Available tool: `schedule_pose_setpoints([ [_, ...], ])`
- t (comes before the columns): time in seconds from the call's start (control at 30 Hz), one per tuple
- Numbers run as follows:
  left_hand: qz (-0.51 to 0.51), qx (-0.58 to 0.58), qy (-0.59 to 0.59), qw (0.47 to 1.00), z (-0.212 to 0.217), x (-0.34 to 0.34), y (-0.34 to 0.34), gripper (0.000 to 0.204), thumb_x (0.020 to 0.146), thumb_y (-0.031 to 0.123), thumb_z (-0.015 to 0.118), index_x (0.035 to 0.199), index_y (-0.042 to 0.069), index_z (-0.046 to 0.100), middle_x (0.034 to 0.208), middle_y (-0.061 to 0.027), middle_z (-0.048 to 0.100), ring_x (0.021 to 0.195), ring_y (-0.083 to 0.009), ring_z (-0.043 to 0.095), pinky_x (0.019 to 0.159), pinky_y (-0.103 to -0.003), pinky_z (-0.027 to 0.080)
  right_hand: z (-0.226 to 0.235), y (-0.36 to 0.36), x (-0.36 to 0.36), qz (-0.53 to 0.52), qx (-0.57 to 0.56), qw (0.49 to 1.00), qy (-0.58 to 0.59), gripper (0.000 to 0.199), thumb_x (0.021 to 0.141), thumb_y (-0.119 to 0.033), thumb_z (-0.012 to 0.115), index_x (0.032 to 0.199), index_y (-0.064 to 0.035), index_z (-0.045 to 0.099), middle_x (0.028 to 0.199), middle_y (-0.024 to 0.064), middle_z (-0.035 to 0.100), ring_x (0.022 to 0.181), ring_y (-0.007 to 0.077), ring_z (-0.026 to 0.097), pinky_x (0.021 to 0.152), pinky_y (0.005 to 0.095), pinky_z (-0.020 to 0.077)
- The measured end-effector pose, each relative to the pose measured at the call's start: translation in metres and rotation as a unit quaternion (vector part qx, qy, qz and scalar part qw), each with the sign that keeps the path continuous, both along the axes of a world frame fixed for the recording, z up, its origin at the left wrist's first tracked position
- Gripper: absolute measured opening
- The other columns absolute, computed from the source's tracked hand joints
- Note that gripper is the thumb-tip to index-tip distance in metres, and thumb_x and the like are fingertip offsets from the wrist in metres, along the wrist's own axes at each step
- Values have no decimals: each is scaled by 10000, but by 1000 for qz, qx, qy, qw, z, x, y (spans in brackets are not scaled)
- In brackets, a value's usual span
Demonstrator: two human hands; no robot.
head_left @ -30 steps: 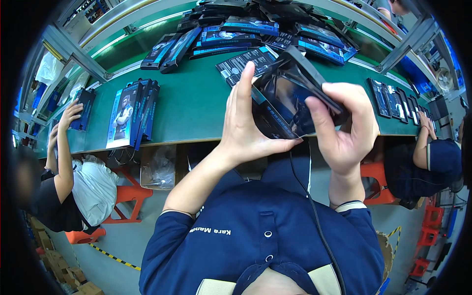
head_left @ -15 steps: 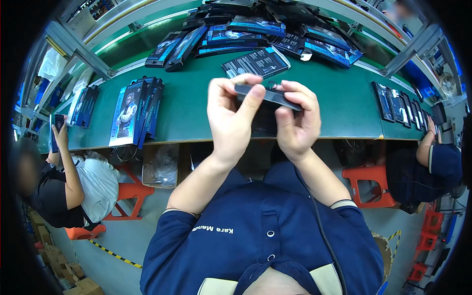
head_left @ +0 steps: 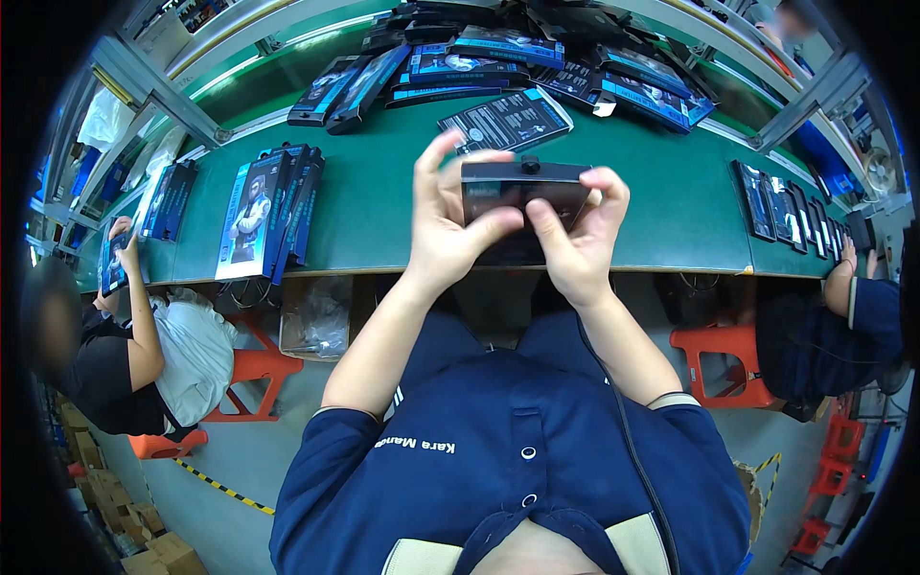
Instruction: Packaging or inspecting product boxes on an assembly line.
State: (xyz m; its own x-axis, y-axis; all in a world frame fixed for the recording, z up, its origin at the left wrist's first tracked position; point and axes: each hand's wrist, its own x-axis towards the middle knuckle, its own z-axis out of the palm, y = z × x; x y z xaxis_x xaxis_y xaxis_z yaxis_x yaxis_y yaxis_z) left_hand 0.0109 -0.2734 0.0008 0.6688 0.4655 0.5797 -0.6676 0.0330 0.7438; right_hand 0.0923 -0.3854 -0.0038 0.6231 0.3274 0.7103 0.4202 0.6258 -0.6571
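Note:
A flat black box with a glossy dark front and a small black knob on its upper edge is held up in front of me, over the near edge of the table. My left hand grips its left end, thumb across the front; some of its fingers are blurred. At the right end my right hand has its thumb pressed on the front and its fingers curled round the side. Just beyond the box, a black printed carton lies flat on the green table.
Black and blue cartons are heaped at the back. Several more stand upright at the left. Black trays line the right side. A co-worker at the left holds a carton; another person sits at the right.
The box has been tilted so that its dark front now faces me; before, it showed mostly its thin edge. Both thumbs have moved onto the front.

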Motion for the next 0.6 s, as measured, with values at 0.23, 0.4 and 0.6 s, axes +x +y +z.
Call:
schedule_pose_setpoints([
  [0.23,165,311,215,911,2,-51,-2,1100,602,264,828,1537,88,275,1486,-265,348,1378,-401,355,1124,-479,310,-21,48,46,-83,-212,958,-173,431,914,-219,637,1294,-54,522,1263,187,543,1229,329,504,1050,406,384],
  [0.4,591,387,474,525,58,-128,100,890,652,339,805,1467,245,462,1386,-317,458,1206,-471,514,1010,-513,430,-40,37,104,-235,-647,684,-242,836,899,-642,519,1526,-126,322,1599,181,221,1472,419,169,1162,610,159],
  [0.6,452,587,511,436,53,-98,98,755,784,453,747,1445,195,490,1424,-342,424,1360,-455,393,1137,-513,283,-29,-2,33,-203,-529,711,-416,603,903,-495,594,1366,-112,548,1416,152,496,1337,379,385,1132,573,234],
])
